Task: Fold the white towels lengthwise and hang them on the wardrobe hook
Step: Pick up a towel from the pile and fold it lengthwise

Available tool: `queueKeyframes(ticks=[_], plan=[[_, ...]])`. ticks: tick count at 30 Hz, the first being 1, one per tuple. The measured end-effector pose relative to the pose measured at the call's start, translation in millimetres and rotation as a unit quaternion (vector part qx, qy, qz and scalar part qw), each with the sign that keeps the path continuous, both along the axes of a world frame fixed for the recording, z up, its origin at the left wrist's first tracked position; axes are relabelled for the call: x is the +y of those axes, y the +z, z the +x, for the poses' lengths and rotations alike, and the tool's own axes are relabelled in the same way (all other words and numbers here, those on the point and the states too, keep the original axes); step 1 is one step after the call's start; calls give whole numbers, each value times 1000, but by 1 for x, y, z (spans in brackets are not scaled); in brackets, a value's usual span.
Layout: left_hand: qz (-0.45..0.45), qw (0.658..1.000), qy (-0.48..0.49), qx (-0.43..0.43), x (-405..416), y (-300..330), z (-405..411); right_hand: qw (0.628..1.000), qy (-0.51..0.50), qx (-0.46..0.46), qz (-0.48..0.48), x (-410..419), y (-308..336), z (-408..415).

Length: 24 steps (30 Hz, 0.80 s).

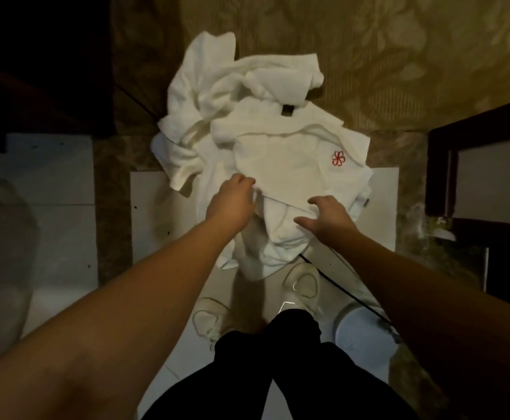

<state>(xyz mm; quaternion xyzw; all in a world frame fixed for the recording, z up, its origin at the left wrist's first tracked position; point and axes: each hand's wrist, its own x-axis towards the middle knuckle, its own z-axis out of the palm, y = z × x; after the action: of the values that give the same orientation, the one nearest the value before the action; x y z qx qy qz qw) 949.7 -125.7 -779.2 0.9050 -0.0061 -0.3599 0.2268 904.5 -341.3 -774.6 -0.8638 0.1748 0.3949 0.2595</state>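
Note:
A heap of crumpled white towels [217, 122] lies on the floor in front of me. The topmost towel [290, 165] lies flatter and bears a small red flower emblem [337, 158] near its right edge. My left hand [232, 198] pinches the near left edge of that top towel. My right hand [328, 215] hovers over the near edge of the pile with fingers spread and curved, touching or just above the cloth. No wardrobe hook is in view.
My two pale shoes [303, 286] stand just behind the pile on white floor tiles [65, 225]. A thin black cable [347, 295] runs across the tiles to the right. Patterned beige carpet [399, 56] lies beyond. Dark wooden furniture [484, 165] stands at the right, another dark piece at upper left.

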Motion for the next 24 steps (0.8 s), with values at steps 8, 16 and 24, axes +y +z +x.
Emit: queueKeyframes(ticks=[8,16,24], plan=[[29,992,-82,-87,-9,-75,22,997,41,-69,-12,10,-79,13],[-117,990,74,-2,1,-35,35,988,116,-99,-16,12,-54,21],[-304,903,292,87,24,110,48,988,-23,-142,50,35,80,51]])
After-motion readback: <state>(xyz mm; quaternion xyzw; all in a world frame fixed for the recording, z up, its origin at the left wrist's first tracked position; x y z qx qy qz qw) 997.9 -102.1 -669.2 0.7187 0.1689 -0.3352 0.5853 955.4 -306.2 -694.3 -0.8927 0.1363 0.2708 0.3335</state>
